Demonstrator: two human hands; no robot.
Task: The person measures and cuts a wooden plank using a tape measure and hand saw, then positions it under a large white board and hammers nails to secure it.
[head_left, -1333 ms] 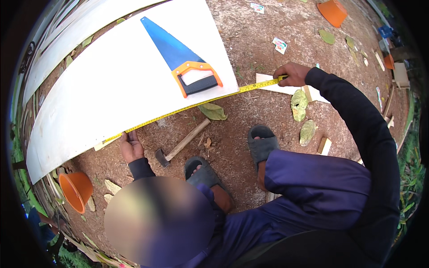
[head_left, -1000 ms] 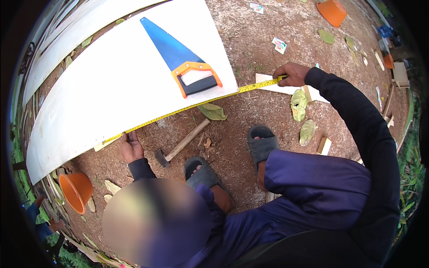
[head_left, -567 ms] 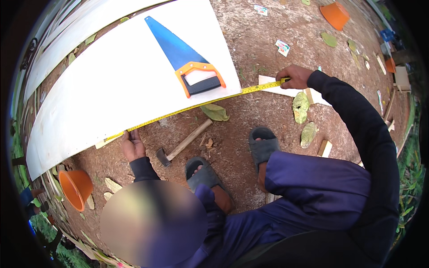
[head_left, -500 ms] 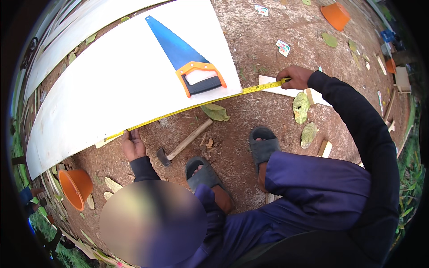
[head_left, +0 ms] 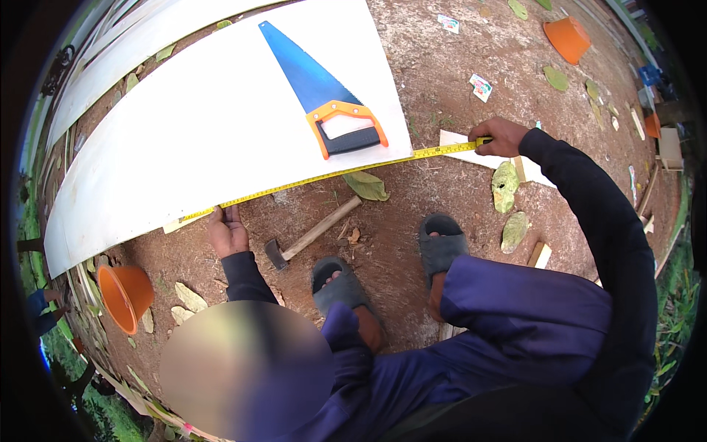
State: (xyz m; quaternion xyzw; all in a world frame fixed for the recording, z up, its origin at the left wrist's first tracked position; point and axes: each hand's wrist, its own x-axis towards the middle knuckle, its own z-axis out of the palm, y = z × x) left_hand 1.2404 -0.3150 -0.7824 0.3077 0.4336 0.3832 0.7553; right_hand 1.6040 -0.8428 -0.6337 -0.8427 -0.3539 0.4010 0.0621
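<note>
Under you is bare reddish-brown dirt ground [head_left: 434, 96] strewn with dry leaves. A large white board [head_left: 191, 140] lies flat on it across the upper left of the frame, and a wooden-handled hammer [head_left: 313, 233] lies on the dirt just below the centre. An orange bucket [head_left: 125, 295] sits on its side at lower left, another orange bucket [head_left: 567, 38] at upper right.

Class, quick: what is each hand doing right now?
Left hand: closed on the yellow tape measure, pinning it at the white board edge.
Right hand: closed on the tape's other end.
</note>
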